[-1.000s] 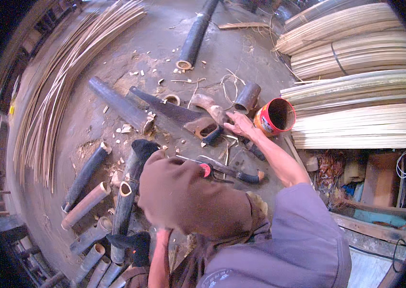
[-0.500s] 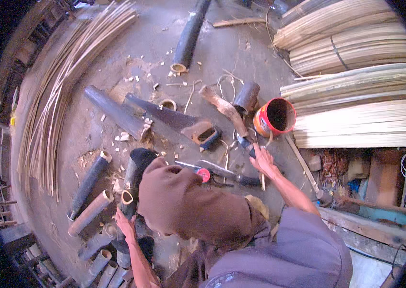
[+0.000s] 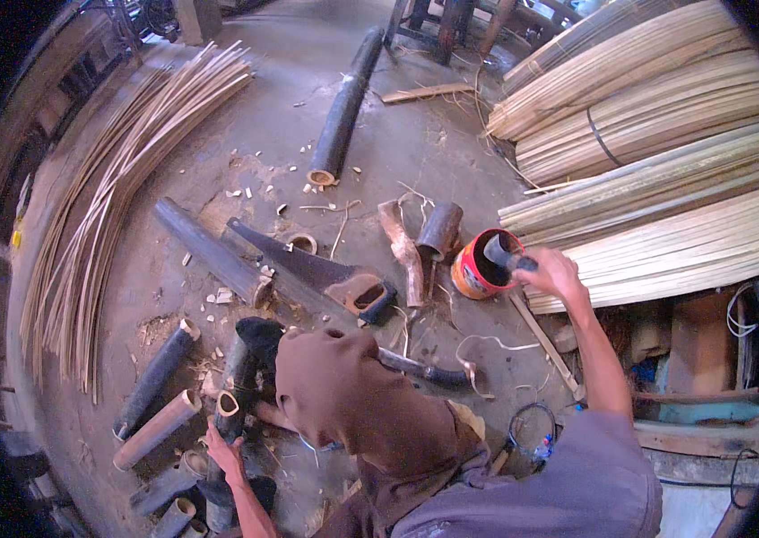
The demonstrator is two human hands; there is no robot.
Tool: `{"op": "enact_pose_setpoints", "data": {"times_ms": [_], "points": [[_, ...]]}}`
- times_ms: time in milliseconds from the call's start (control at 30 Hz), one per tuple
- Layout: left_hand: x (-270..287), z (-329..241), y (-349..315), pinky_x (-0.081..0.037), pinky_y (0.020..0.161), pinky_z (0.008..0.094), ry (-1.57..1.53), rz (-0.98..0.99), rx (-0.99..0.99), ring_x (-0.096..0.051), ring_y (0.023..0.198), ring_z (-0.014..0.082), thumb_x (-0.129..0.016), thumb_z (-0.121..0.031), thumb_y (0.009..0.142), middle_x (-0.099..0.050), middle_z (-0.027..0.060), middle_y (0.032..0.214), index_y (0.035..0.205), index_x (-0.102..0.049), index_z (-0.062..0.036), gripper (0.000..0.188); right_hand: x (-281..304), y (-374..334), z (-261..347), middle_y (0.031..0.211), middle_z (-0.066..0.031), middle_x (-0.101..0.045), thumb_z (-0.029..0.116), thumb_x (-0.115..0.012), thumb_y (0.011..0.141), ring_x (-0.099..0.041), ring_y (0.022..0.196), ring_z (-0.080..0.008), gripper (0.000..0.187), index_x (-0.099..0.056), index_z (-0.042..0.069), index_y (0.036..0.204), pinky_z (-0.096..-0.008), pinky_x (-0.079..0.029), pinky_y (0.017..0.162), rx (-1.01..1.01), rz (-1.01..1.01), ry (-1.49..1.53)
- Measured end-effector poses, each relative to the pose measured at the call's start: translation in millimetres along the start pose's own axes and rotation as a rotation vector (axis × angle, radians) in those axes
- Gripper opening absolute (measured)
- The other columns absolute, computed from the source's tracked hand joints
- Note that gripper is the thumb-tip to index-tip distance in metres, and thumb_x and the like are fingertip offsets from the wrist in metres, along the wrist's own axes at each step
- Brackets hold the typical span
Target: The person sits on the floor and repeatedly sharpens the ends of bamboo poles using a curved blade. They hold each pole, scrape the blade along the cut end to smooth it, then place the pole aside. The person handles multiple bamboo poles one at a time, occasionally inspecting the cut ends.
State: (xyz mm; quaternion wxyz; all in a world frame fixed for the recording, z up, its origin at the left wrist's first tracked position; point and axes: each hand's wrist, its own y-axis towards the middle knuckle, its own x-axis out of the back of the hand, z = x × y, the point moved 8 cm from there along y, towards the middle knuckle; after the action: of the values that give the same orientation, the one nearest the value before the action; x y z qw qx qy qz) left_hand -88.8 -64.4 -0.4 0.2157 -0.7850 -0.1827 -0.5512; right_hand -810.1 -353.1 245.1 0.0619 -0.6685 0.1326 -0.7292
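Observation:
My right hand [image 3: 551,276] is closed around the dark handle of a tool with a flat grey blade [image 3: 498,251]; its exact kind is unclear. The blade reaches into the red bucket [image 3: 471,278], whose inside is dark. At the lower left, my left hand [image 3: 227,455] rests around a dark bamboo tube [image 3: 228,405], just below its pale cut end. That tube stands beside my brown-trousered leg. In front of my knee lies a handsaw [image 3: 303,266] with a wooden grip. Partly hidden behind the knee is a long tool with a dark handle [image 3: 446,375].
Cut bamboo tubes [image 3: 157,430] lie at the lower left. A thick bamboo tube [image 3: 209,247], wood piece [image 3: 402,251] and long dark tube [image 3: 343,117] are ahead. Split strips [image 3: 119,206] lie left; bundled strips [image 3: 648,197] are stacked right. Chips litter the floor.
My right hand has risen and moved right, bringing the bladed tool from the floor beside the bucket into its opening. The left hand stays by the bamboo tube. The view has shifted.

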Motion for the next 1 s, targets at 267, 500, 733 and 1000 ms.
{"op": "enact_pose_setpoints", "data": {"times_ms": [267, 500, 733, 1000], "points": [[-7, -2, 4, -0.035, 0.098, 0.0550, -0.018, -0.035, 0.004, -0.046, 0.123, 0.0369, -0.086, -0.006, 0.053, -0.050, 0.0166, 0.132, 0.141, -0.039, -0.0069, 0.100, -136, 108, -61, 0.093, -0.0143, -0.072, 0.047, -0.078, 0.062, -0.069, 0.089, -0.0302, 0.051, -0.073, 0.006, 0.093, -0.0446, -0.055, 0.080, 0.023, 0.119, -0.377], [-11, 12, -4, -0.028, 0.106, 0.0573, 0.062, -0.107, 0.075, -0.043, 0.126, 0.0335, -0.087, -0.007, 0.052, -0.045, 0.0114, 0.140, 0.140, -0.039, -0.0086, 0.100, -98, 85, -39, 0.102, -0.0122, -0.071, 0.055, -0.070, 0.066, -0.067, 0.098, -0.0311, 0.050, -0.075, 0.020, 0.101, -0.0438, -0.052, 0.088, -0.031, 0.202, -0.280], [-32, 3, 9, -0.027, 0.108, 0.0563, 0.033, -0.131, 0.089, -0.043, 0.126, 0.0312, -0.087, -0.011, 0.054, -0.049, 0.0106, 0.135, 0.136, -0.044, -0.0095, 0.093, 58, -46, 18, 0.080, -0.0079, -0.066, 0.047, -0.052, 0.095, -0.065, 0.072, -0.0190, 0.046, -0.063, 0.003, 0.101, -0.0315, -0.054, 0.065, 0.104, -0.360, 1.389], [-5, -8, 7, -0.032, 0.104, 0.0567, 0.041, -0.157, 0.165, -0.043, 0.127, 0.0297, -0.073, -0.014, 0.071, -0.052, 0.0124, 0.130, 0.133, -0.048, -0.0102, 0.067, 110, -134, 292, 0.080, -0.0035, -0.053, 0.046, -0.053, 0.094, -0.053, 0.065, -0.0161, 0.041, -0.053, 0.010, 0.114, -0.0342, -0.050, 0.062, 0.645, 0.025, 1.913]]}}
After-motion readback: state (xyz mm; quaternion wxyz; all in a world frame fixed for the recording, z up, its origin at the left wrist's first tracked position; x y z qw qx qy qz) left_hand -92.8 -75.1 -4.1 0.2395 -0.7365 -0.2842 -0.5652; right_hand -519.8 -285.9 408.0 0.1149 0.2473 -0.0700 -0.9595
